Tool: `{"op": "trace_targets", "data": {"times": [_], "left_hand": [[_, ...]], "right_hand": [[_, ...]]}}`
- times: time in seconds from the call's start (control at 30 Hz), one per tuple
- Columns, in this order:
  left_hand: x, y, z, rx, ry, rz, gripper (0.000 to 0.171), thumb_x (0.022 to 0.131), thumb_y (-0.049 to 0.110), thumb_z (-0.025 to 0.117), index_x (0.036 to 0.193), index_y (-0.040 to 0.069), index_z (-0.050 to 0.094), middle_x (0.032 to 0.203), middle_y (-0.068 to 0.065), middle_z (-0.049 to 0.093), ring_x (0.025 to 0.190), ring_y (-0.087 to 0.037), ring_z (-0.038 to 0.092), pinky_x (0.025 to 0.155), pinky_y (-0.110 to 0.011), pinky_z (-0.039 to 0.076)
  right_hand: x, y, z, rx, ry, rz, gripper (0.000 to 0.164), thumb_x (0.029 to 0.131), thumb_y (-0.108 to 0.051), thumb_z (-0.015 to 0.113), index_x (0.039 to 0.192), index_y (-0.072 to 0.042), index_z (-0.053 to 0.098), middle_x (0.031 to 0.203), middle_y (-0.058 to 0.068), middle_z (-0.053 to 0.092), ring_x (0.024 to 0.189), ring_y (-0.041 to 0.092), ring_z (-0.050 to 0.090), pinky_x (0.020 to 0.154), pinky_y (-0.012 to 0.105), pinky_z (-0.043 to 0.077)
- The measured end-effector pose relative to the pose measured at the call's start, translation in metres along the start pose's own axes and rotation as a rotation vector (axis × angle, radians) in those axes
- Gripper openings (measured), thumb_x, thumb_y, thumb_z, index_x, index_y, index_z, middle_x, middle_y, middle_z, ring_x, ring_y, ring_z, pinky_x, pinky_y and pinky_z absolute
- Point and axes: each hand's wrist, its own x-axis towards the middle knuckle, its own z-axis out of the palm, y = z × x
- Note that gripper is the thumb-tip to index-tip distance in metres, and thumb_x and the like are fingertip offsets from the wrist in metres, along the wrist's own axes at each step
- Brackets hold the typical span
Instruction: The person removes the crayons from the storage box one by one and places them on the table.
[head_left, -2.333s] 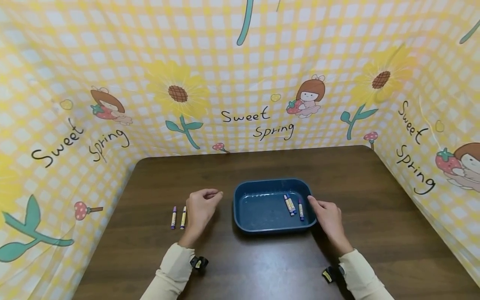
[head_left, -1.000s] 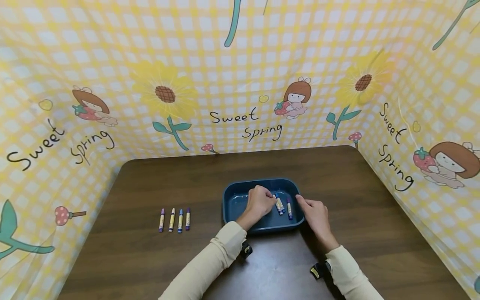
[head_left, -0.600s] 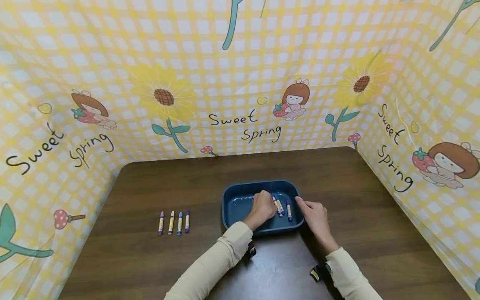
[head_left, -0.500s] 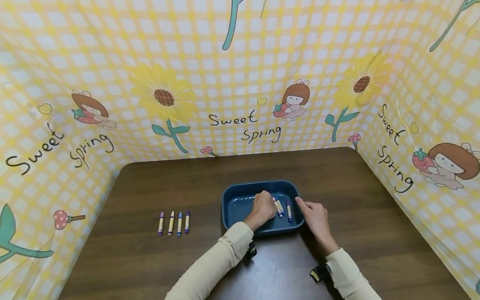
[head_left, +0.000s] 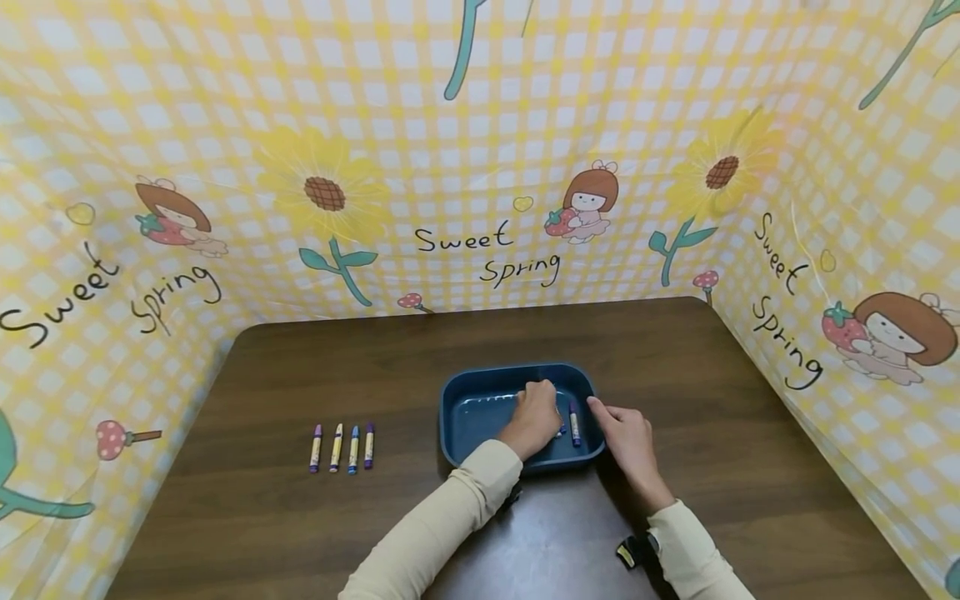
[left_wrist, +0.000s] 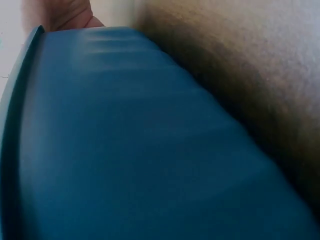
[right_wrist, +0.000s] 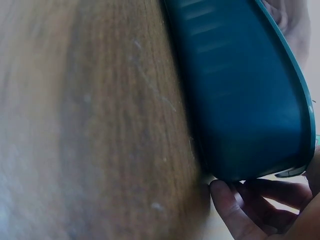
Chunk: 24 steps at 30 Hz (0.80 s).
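Note:
In the head view, my left hand (head_left: 536, 417) is down inside a blue tray (head_left: 461, 446), fingers curled over the crayons there. Its fingertips are hidden, so I cannot tell whether they pinch one. Beside it, a blue crayon end (head_left: 561, 430) peeks out, and a purple crayon (head_left: 574, 424) lies close to the tray's right wall. My right hand (head_left: 628, 437) grips the tray's right rim, thumb on the edge; the right wrist view shows its fingers (right_wrist: 227, 202) against the outer wall. The left wrist view is mostly filled by the tray's outer side (left_wrist: 140, 125).
On the brown wooden table (head_left: 247, 533), left of the tray, several crayons stand in a row side by side, among them a purple crayon (head_left: 369, 446) and a blue crayon (head_left: 354, 451). A yellow checked cloth (head_left: 450, 150) hangs around the table's back and sides.
From beside the crayon row, my left hand has moved right into the tray, then a little further right over the crayons, covering most of them. My right hand stays at the rim.

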Motion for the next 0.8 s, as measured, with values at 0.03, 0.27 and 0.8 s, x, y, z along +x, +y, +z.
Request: {"op": "trace_targets", "data": {"times": [0.03, 0.27, 0.8], "left_hand": [[-0.001, 0.001, 0.001, 0.016, 0.003, 0.007, 0.039, 0.086, -0.005, 0.068, 0.058, 0.010, 0.047, 0.057, 0.000, 0.034, 0.050, -0.015, 0.043, 0.048, -0.028, 0.038], [0.002, 0.007, 0.007, 0.110, 0.007, 0.033, 0.018, 0.090, -0.001, 0.067, 0.074, 0.005, 0.062, 0.071, -0.012, 0.061, 0.062, -0.020, 0.061, 0.054, -0.032, 0.046], [0.003, 0.015, 0.012, 0.365, 0.058, 0.045, 0.006, 0.093, 0.012, 0.068, 0.092, 0.009, 0.072, 0.094, -0.011, 0.075, 0.085, -0.028, 0.074, 0.064, -0.041, 0.059]], "right_hand": [[0.000, 0.000, 0.001, -0.004, 0.009, 0.000, 0.064, 0.096, -0.060, 0.058, 0.052, -0.016, 0.045, 0.053, -0.006, 0.035, 0.059, 0.019, 0.043, 0.055, 0.028, 0.027], [-0.001, 0.003, 0.000, -0.001, 0.033, 0.017, 0.065, 0.095, -0.062, 0.059, 0.051, -0.016, 0.046, 0.052, -0.006, 0.034, 0.058, 0.020, 0.043, 0.053, 0.029, 0.027], [-0.001, 0.001, 0.002, -0.024, 0.029, 0.013, 0.065, 0.095, -0.063, 0.058, 0.051, -0.017, 0.043, 0.052, -0.007, 0.034, 0.058, 0.020, 0.042, 0.053, 0.029, 0.028]]}}
